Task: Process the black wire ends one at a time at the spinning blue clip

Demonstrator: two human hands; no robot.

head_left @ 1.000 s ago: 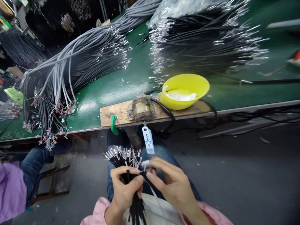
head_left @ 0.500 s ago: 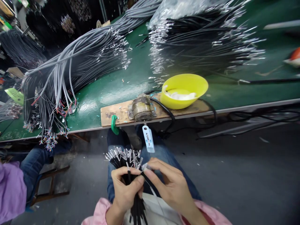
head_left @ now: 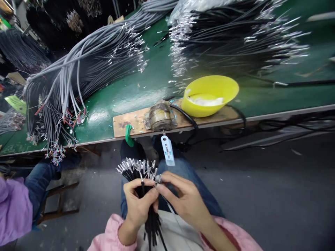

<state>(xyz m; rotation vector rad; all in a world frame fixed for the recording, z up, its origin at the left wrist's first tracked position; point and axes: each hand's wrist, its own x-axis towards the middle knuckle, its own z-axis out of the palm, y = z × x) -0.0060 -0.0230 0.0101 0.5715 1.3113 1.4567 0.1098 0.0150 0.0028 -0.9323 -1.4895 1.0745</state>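
Note:
My left hand (head_left: 137, 204) is wrapped round a bundle of thin black wires (head_left: 140, 172) with silvery stripped ends fanned out above the fist, held over my lap. My right hand (head_left: 181, 198) is beside it, thumb and forefinger pinched on a small pale piece (head_left: 158, 179) at the wire tips. Both hands touch at the fingertips. A light blue tag-like tool (head_left: 168, 150) hangs from a taped device (head_left: 159, 119) on a wooden board (head_left: 131, 124) just in front.
A yellow bowl (head_left: 209, 85) with white bits stands on the board's right end. Heaps of grey cables (head_left: 78, 76) and black wires (head_left: 235, 38) cover the green table (head_left: 136, 90). A person in purple (head_left: 14, 209) sits at the left, by a wooden stool (head_left: 56, 204).
Both hands have risen slightly with the bundle. My right fingers have closed in toward the wire tips and the left hand.

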